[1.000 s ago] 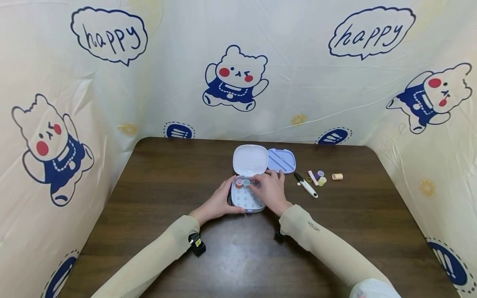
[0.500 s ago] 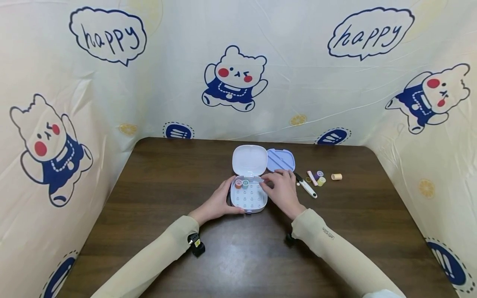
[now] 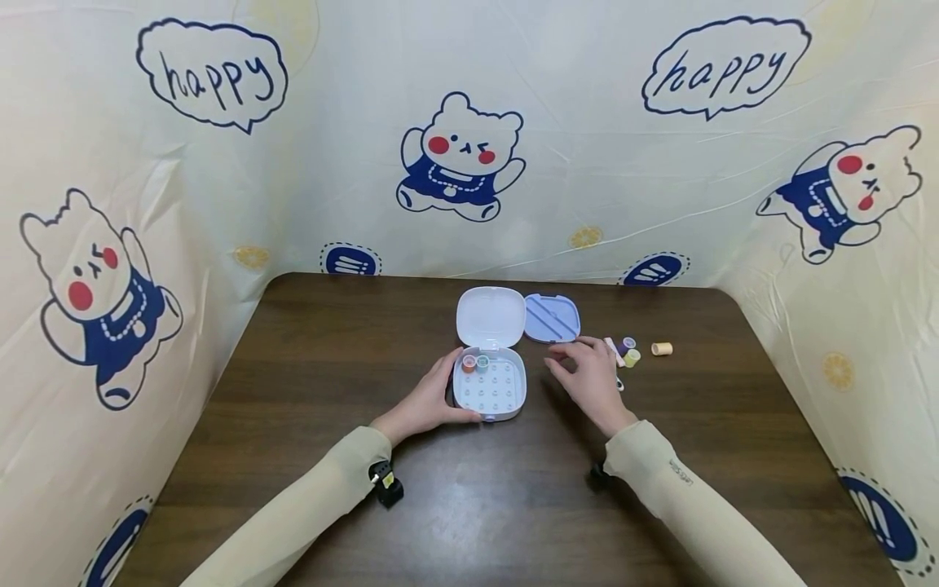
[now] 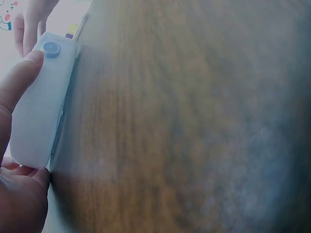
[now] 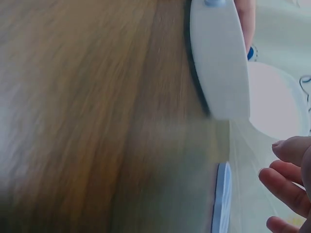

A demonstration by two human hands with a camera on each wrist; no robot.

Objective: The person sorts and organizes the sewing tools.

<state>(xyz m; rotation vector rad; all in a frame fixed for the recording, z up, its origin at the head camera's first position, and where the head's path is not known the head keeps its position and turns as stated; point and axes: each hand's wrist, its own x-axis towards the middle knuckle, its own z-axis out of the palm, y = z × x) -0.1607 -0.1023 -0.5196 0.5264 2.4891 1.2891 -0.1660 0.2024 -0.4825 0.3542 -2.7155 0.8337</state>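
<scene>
A small white sewing box (image 3: 490,405) stands on the table with its lid (image 3: 491,316) tipped back. Rows of little pegs fill its inside; an orange thread spool (image 3: 469,364) and a teal thread spool (image 3: 482,364) sit at its back left. My left hand (image 3: 424,401) grips the box from the left, thumb along the front wall near the latch (image 4: 51,49), fingers at the side. To the right of the box, apart from it, my right hand (image 3: 591,381) hovers with relaxed fingers and nothing between them. In the right wrist view its fingertips (image 5: 279,182) are spread.
A lavender tray (image 3: 552,318) lies behind, right of the lid. Beyond my right hand are a pink-white strip (image 3: 614,351), a purple spool (image 3: 628,343), a yellow spool (image 3: 634,357) and a peach spool (image 3: 662,349). My hand hides most of a white-handled tool (image 3: 620,385).
My right hand has drawn away from over the pegs and moved right toward the loose spools, now covering most of the white-handled tool. My left hand keeps its grip on the sewing box.
</scene>
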